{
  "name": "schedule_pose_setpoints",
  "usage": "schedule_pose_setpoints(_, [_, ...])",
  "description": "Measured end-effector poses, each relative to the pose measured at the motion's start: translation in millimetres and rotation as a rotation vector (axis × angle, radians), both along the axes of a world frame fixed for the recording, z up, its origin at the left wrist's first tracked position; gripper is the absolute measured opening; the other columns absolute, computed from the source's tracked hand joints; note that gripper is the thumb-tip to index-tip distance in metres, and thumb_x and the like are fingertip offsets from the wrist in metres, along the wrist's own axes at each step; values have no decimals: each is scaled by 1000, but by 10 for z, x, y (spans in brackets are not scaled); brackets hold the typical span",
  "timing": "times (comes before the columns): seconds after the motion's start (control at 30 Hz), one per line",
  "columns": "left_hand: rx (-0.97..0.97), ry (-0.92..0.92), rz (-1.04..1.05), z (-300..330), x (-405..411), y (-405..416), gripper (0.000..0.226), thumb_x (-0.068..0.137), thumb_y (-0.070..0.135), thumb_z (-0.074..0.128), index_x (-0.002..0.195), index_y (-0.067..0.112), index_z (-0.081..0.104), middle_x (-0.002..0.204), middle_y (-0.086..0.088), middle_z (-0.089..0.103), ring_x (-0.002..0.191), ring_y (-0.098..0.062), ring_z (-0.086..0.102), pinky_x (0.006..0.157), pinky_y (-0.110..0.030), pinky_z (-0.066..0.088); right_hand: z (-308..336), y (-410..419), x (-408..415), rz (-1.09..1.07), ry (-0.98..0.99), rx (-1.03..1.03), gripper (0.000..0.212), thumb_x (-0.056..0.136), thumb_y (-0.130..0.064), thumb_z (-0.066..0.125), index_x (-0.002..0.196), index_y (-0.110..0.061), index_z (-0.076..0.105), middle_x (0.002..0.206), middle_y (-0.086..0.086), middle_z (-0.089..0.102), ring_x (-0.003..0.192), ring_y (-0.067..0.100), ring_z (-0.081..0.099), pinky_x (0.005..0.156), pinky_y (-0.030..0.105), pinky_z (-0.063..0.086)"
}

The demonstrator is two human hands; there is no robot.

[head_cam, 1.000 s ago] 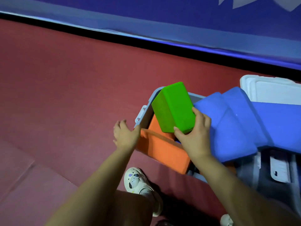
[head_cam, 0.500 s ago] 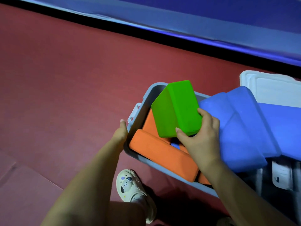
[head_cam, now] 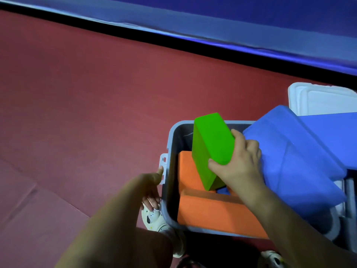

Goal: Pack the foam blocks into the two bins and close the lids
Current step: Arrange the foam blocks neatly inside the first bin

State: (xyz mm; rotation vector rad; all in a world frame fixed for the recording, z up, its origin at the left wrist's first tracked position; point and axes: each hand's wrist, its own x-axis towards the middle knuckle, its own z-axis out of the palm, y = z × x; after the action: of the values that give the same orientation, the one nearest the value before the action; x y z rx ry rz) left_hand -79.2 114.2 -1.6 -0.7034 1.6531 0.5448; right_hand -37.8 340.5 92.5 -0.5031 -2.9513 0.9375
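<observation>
Foam blocks fill the lower right of the head view, most of them in a grey bin (head_cam: 170, 144) that stands open on the red floor mat (head_cam: 87, 103). A green block (head_cam: 211, 144) sits tilted over the bin's middle, its lower end down among the other blocks. The right hand (head_cam: 238, 163) grips it from the right side, thumb on the near face and fingers wrapped over the far edge. Under and in front of it lie orange blocks: one (head_cam: 186, 171) flat against the bin's left inner wall, and a long one (head_cam: 210, 211) across the near side. A small patch of blue shows between them.

To the right, a large blue block (head_cam: 289, 155) leans across the bin's right edge and reaches the frame's right border. Behind it, at the upper right, lies a white lid (head_cam: 324, 99).

The left hand (head_cam: 152, 188) is at the bin's left outer wall, thumb touching the white latch (head_cam: 163, 167); its fingers curl downward, and whether they hold anything I cannot tell. Below it a pale shoe (head_cam: 154, 219) rests on the mat. A blue padded wall (head_cam: 212, 18) crosses the top of the frame.
</observation>
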Motion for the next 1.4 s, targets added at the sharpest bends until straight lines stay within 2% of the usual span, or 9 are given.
schedule_pose_setpoints(0.13, [-209, 688, -92, -39, -263, 69, 56, 100, 45, 27, 84, 3, 60, 92, -20, 67, 89, -34, 65, 82, -36, 53, 65, 69, -22, 127, -171, 104, 101, 64, -53, 68, 147, -36, 13, 127, 5, 33, 121, 29, 34, 100, 38, 33])
schedule_pose_setpoints(0.23, [33, 906, 20, 28, -441, 290, 25, 94, 21, 44, 81, 5, 59, 77, -14, 65, 71, -30, 61, 64, -30, 50, 106, 85, -86, 195, -239, 180, 103, 66, -59, 64, 148, -39, 5, 128, 3, 39, 120, 28, 34, 96, 38, 32])
schedule_pose_setpoints(0.33, [257, 816, 112, 42, -544, 606, 16, 95, 15, 48, 84, 8, 57, 74, -10, 60, 64, -22, 55, 62, -30, 50, 79, 110, -171, 214, -211, 132, 100, 67, -59, 63, 147, -38, 7, 126, 3, 42, 121, 28, 39, 97, 40, 35])
schedule_pose_setpoints(0.6, [210, 683, -277, -458, -907, 854, 38, 75, 10, 49, 107, 3, 69, 107, -16, 70, 95, -28, 65, 84, -41, 52, -14, 183, -328, 75, 90, -201, 85, 61, -45, 71, 138, -37, 37, 121, -2, 48, 117, 19, 49, 99, 36, 42])
schedule_pose_setpoints(0.77, [-24, 557, -521, -1709, -1056, 729, 83, 63, 64, 42, 137, 26, 45, 137, -9, 50, 119, -29, 53, 98, -39, 45, -71, 68, -392, -4, 245, -239, 88, 58, -49, 69, 139, -30, 40, 126, -3, 48, 121, 16, 47, 102, 30, 40])
schedule_pose_setpoints(1.07, [-44, 596, -547, -602, -835, 907, 100, 66, 55, 78, 138, 7, 27, 134, -13, 29, 125, -31, 44, 101, -39, 43, 70, 291, -497, -157, 356, -465, 78, 63, -45, 72, 134, -29, 42, 131, -8, 51, 122, 8, 48, 103, 33, 42])
schedule_pose_setpoints(1.2, [-50, 576, -650, -594, -809, 915, 109, 61, 65, 75, 142, 13, 24, 139, -14, 25, 128, -35, 41, 103, -44, 41, 147, 316, -455, -147, 397, -492, 74, 66, -40, 73, 133, -28, 43, 132, -9, 51, 123, 7, 48, 104, 35, 42])
schedule_pose_setpoints(1.33, [-88, 452, -725, -634, -748, 953, 118, 62, 74, 64, 151, 32, -1, 160, -9, 0, 146, -35, 5, 113, -57, 23, 206, 346, -435, -126, 465, -458, 76, 68, -35, 75, 135, -29, 40, 134, -8, 47, 125, 2, 43, 105, 29, 38])
schedule_pose_setpoints(1.4, [-109, 426, -670, -663, -764, 977, 117, 59, 77, 60, 152, 29, 7, 158, -11, 16, 145, -37, 7, 113, -55, 24, 202, 386, -450, -143, 485, -459, 76, 69, -34, 75, 136, -28, 40, 135, -8, 45, 126, 2, 42, 106, 29, 38])
